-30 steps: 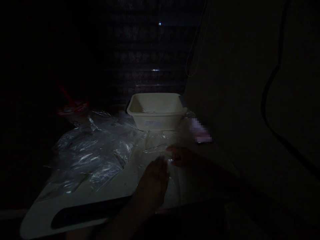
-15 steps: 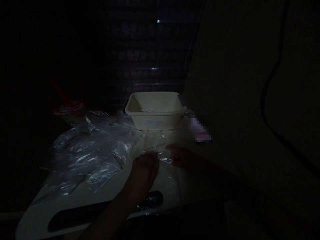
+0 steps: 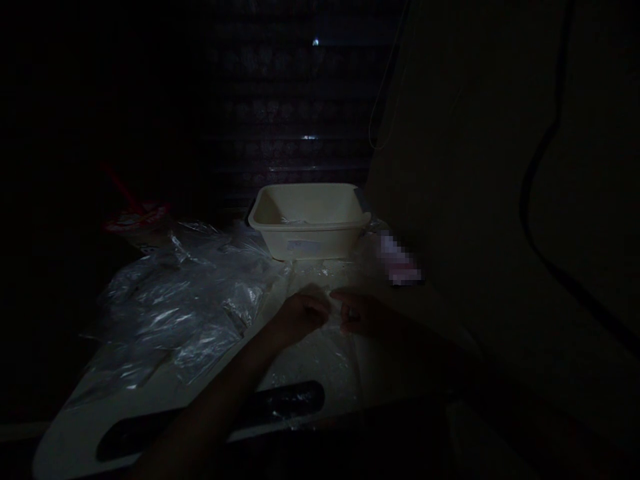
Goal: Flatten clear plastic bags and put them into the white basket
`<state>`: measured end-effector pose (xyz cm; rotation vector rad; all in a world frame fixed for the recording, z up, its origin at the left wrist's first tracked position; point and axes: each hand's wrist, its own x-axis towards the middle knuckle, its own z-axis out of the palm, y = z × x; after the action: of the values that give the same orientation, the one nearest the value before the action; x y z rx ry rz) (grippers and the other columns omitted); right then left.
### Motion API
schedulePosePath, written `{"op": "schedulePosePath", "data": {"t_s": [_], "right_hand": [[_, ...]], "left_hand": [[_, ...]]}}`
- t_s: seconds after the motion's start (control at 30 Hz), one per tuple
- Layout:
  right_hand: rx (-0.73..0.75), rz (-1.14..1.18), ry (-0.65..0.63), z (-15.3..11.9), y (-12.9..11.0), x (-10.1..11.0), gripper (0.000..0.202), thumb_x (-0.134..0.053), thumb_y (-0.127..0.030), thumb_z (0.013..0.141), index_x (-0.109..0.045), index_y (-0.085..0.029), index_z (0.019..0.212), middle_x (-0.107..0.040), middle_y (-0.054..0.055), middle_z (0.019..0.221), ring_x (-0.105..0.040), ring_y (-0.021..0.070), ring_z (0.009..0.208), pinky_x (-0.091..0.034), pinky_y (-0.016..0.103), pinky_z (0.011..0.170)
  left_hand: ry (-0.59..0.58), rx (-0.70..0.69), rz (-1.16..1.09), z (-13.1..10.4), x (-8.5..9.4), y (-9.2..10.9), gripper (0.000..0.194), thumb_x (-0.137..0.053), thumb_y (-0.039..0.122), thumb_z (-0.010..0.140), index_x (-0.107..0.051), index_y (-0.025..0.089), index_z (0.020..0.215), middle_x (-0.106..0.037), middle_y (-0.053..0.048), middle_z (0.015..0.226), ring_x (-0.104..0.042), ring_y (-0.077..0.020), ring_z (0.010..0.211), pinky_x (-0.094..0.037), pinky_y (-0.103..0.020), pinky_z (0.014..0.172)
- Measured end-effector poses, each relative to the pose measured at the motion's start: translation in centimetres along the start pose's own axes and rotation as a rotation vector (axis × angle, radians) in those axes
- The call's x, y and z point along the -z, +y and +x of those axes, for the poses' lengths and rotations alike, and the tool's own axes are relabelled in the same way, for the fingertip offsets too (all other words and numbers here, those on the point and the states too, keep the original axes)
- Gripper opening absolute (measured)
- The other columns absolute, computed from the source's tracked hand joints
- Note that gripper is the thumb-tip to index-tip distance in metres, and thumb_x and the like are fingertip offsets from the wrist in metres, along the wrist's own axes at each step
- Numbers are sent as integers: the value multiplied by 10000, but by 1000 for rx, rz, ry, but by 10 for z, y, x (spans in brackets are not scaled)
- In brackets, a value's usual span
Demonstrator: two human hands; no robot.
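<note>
The scene is very dark. A clear plastic bag [image 3: 320,363] lies flat on the white table [image 3: 70,433] in front of me, its upper end between my two hands. My left hand [image 3: 304,316] is closed at that end, fingers curled and pointing right. Opposite it, almost touching, my right hand [image 3: 361,312] is also closed on the bag, with the index finger reaching left and the other fingers bent. The fingertips are hard to make out in the gloom. Left of my hands spreads a heap of clear plastic bags [image 3: 170,313].
Behind my hands stands a cream plastic tub [image 3: 320,241] with some clear film inside. A cup with a red lid [image 3: 137,217] and straw is at the back left. A blurred pinkish item [image 3: 400,260] lies right of the tub. The table has a dark handle slot [image 3: 290,399] near its front edge.
My left hand has moved slightly up and forward toward the bag's upper end and turned toward my right hand. My right hand has hardly moved.
</note>
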<state>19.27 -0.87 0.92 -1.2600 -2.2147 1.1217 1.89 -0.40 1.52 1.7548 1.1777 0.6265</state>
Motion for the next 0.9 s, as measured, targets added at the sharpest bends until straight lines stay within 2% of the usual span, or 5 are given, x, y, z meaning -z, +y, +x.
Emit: {"op": "schedulePosePath", "data": {"t_s": [0.17,0.3,0.43,0.67,0.9], "right_hand": [[-8,-24,-5,-1,-2,1,613,-583,-126,569,-404,-119,1156,-560,-14,653,-483,98,558,-386,237,568],[-44,-14,-23,-2,-5,3,623,-588,-135,571,-393,-102,1161,-545,-11,666,-480,97,570,-386,237,571],[-44,-34,-18,-3,-4,2,612,-584,-132,573,-399,-106,1156,-543,-8,687,-458,89,555,-380,231,554],[23,-39,13,-2,1,2,515,-591,-137,568,-482,-134,1071,-545,-9,692,-477,89,552,-384,225,549],[-169,-212,146,-18,0,12,514,-656,-239,527,-519,-144,1014,-547,28,789,-524,142,677,-412,260,604]], "left_hand": [[49,15,144,-1,11,-3,69,-544,156,601,-605,150,570,-577,30,493,-553,-119,513,-414,-199,480],[86,-31,274,-3,14,-4,109,-501,133,632,-608,148,615,-609,3,583,-568,-129,559,-427,-218,532],[154,-131,416,-12,8,2,195,-411,157,727,-601,127,752,-610,-77,750,-561,-184,715,-420,-324,665],[2,-467,674,-25,-9,3,265,-343,176,807,-550,118,963,-553,-103,1039,-454,-168,1019,-341,-315,873],[-64,-455,936,-32,-12,-6,480,-281,338,835,-297,41,1212,-283,-174,1283,-212,-218,1191,-233,-360,954]]}}
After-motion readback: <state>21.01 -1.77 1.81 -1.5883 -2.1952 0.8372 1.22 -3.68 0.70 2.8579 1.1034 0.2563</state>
